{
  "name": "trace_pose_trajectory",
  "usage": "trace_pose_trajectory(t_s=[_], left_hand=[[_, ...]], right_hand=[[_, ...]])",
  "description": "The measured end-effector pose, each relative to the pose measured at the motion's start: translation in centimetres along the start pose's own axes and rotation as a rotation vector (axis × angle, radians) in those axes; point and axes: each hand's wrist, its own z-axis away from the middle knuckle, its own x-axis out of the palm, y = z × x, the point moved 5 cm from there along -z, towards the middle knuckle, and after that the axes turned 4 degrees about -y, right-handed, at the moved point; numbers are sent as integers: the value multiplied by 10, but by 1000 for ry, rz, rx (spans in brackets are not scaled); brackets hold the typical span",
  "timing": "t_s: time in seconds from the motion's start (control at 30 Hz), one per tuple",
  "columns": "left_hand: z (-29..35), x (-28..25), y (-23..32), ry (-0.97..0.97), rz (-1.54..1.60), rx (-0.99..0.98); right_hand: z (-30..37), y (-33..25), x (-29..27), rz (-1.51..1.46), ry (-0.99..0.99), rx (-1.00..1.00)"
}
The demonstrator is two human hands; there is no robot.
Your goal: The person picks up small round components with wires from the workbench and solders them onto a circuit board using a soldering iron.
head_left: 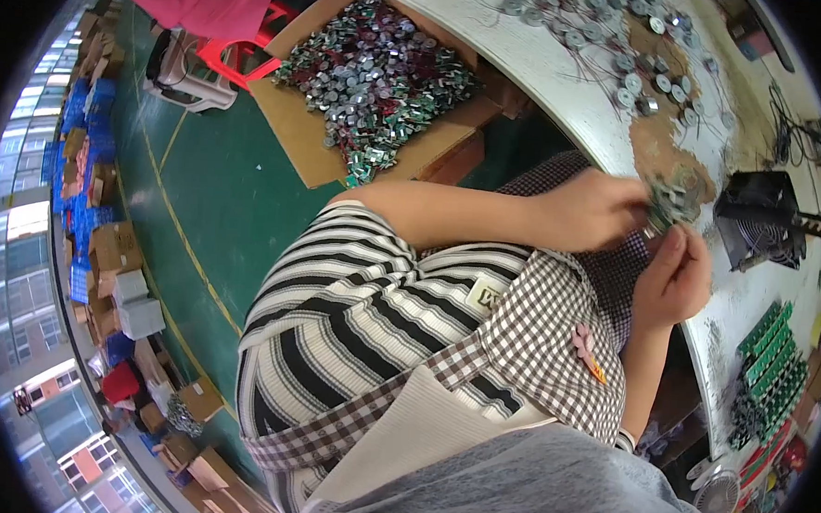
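Note:
At the table's edge, both hands meet around a small bunch of green circuit boards with round metal parts (678, 196), which is smeared by motion. My left hand (594, 210) reaches across from the left; its curled fingers grip the near side of the bunch. Below it, my right hand (674, 278) is closed, thumb and forefinger pinched at the bunch's lower edge. The exact contact of the fingertips is blurred. A black box with a fan grille (758, 219) stands just right of the hands on the white table (568, 88).
A cardboard box (309, 149) heaped with boards and round metal parts (383, 79) stands left of the table. Loose round motors with wires (633, 82) lie at the table's far end. Rows of green boards (771, 368) sit at right. Red stool (230, 61) and a person's pink garment (201, 4) are far left.

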Motion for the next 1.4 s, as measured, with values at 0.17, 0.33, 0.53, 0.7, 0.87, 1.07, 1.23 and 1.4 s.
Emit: trace_pose_trajectory(t_s=[0.17,0.33,0.53,0.7,0.87,1.07,1.23,1.4], left_hand=[[52,-116,-15,770,241,10],[124,-285,-49,1247,169,129],[242,-464,-91,1696,-124,-84],[88,-298,-33,1357,-541,161],[7,-57,13,76,-157,154],[-23,35,12,-339,-195,82],[-33,64,-16,-535,23,-330],[-39,70,-19,-539,-46,-359]], right_hand=[[-14,-17,0,22,-26,-324],[-7,-24,0,120,-73,-434],[-5,-27,4,-40,-123,-450],[1,-15,12,129,-173,-376],[-6,-15,10,188,-312,-275],[19,-2,-28,180,-55,-290],[53,13,-85,343,-16,-220],[77,73,-242,738,777,6]])
